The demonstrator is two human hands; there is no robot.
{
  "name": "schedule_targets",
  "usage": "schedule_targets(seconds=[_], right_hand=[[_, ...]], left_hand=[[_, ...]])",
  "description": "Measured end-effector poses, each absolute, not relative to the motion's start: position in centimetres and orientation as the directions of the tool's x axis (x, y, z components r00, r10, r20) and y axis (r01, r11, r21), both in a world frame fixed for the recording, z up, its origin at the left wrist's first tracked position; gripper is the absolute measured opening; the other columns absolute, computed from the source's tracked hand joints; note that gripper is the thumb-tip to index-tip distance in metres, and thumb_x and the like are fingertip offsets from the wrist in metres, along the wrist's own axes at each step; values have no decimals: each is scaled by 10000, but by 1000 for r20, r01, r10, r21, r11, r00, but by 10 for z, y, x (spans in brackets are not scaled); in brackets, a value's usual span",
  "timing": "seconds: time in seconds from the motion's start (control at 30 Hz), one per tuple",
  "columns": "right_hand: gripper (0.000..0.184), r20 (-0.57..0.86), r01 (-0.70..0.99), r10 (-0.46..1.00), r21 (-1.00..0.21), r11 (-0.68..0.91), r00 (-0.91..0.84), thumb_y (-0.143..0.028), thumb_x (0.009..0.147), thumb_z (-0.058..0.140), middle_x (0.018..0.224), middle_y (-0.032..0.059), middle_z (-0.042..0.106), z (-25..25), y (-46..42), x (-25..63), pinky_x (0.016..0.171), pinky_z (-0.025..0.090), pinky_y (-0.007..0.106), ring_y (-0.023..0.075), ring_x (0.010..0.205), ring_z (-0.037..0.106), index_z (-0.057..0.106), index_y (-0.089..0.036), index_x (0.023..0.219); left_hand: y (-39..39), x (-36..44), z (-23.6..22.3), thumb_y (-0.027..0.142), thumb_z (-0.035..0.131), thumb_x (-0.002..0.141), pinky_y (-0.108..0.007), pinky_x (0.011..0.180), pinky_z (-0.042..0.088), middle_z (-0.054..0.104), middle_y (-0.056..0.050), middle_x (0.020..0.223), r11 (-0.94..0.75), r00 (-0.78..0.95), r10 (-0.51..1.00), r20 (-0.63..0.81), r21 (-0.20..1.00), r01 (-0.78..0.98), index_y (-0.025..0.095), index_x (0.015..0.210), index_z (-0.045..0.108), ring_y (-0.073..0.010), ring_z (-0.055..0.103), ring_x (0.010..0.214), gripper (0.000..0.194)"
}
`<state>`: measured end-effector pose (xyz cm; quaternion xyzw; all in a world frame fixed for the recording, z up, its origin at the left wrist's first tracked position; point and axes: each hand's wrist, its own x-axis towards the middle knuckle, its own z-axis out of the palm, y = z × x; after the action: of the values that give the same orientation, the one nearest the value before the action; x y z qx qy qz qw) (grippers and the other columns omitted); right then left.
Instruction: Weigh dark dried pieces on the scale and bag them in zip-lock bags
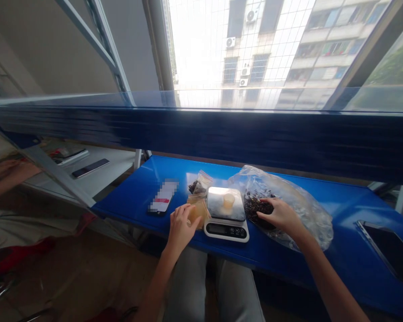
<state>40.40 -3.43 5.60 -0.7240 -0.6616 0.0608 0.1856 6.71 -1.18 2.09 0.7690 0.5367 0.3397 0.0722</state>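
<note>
Across the blue table (pixel 127 203) it all spreads out, and the biggest item is the large clear bag (pixel 300 201), slumped over to the right with a dark heap gathered at its left end. Just beside it, right in front of me, sits the white scale (pixel 226 230), display too dim to read. On to the hands: my right hand (pixel 282 217) is down at the heap, thumb and fingertips parted with dark bits showing between them, and whether any is caught there I can't tell. Across the scale, my left hand (pixel 182 223) curves loosely over the yellowish zip bag (pixel 199 208), thumb away from the fingers; whether it grips the plastic, I can't say. A lit phone (pixel 164 197) lies to the left of that hand, and behind the yellowish bag rests a small clear bag of dark lumps (pixel 199 182). Smaller again, the little cup (pixel 228 201) stands upright on the scale's plate, its contents unclear from up here. Smallest of all, the dark pieces (pixel 255 208), and they're where the action is: I judge this to be the picking-up step. To my mind the next move calls for a light pinch, just a few pieces, lifted clear of the slack plastic, with my wrist kept off the plate.
</note>
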Motion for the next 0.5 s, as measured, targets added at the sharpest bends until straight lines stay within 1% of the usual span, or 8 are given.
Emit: schedule_targets(seconds=[0.07, 0.13, 0.2, 0.27, 0.37, 0.43, 0.5], right_hand=[[472, 155, 931, 982, -362, -45, 108, -416, 702, 655, 1039, 163, 695, 55, -32, 407, 836, 492, 448, 342, 940, 649, 687, -138, 1081], [477, 161, 921, 983, -389, -20, 90, -409, 695, 663, 1027, 162, 690, 54, -31, 410, 833, 495, 441, 330, 918, 653, 684, -133, 1084], [457, 177, 906, 981, -424, 5, 77, -402, 693, 665, 1020, 158, 686, 53, -31, 413, 835, 498, 432, 319, 912, 653, 689, -132, 1061], [416, 195, 889, 979, -457, 33, 65, -398, 697, 660, 1016, 152, 685, 52, -31, 414, 830, 502, 425, 311, 905, 655, 697, -140, 1022], [355, 205, 866, 978, -495, 65, 43, -378, 702, 649, 998, 138, 690, 54, -31, 413, 817, 509, 414, 301, 897, 658, 707, -153, 970], [317, 206, 850, 978, -520, 83, 30, -360, 703, 643, 979, 127, 697, 56, -30, 411, 825, 509, 409, 299, 914, 658, 713, -161, 940], [284, 209, 830, 978, -548, 105, 14, -343, 700, 638, 960, 115, 706, 58, -27, 410, 838, 508, 407, 297, 932, 656, 719, -169, 910]], left_hand=[[-10, 67, 18, 286, 631, 804, -416, 926, 421, 639, -74, 1151, -402, 191, 884, 427, 486, 776, 234, 1126, 596, -259, 559, 1112, 327], [-7, 65, 18, 250, 652, 785, -407, 905, 427, 650, -65, 1096, -394, 177, 889, 422, 507, 767, 236, 1136, 597, -252, 570, 1069, 356], [-5, 64, 21, 223, 666, 767, -388, 861, 441, 661, -47, 976, -386, 151, 890, 430, 536, 751, 238, 1118, 612, -233, 593, 969, 355], [-3, 65, 25, 202, 664, 759, -366, 819, 447, 648, -21, 834, -382, 112, 886, 450, 572, 726, 236, 1069, 639, -210, 599, 857, 313], [-2, 69, 32, 225, 639, 774, -334, 771, 457, 621, 0, 712, -361, 4, 882, 472, 669, 650, 217, 998, 664, -180, 594, 743, 226], [-2, 73, 35, 275, 620, 788, -304, 717, 469, 627, 2, 692, -315, -88, 895, 438, 758, 571, 203, 994, 663, -163, 596, 681, 223], [-2, 78, 37, 319, 600, 796, -283, 673, 478, 644, -2, 689, -254, -163, 912, 377, 830, 498, 192, 1015, 656, -157, 609, 654, 258]])
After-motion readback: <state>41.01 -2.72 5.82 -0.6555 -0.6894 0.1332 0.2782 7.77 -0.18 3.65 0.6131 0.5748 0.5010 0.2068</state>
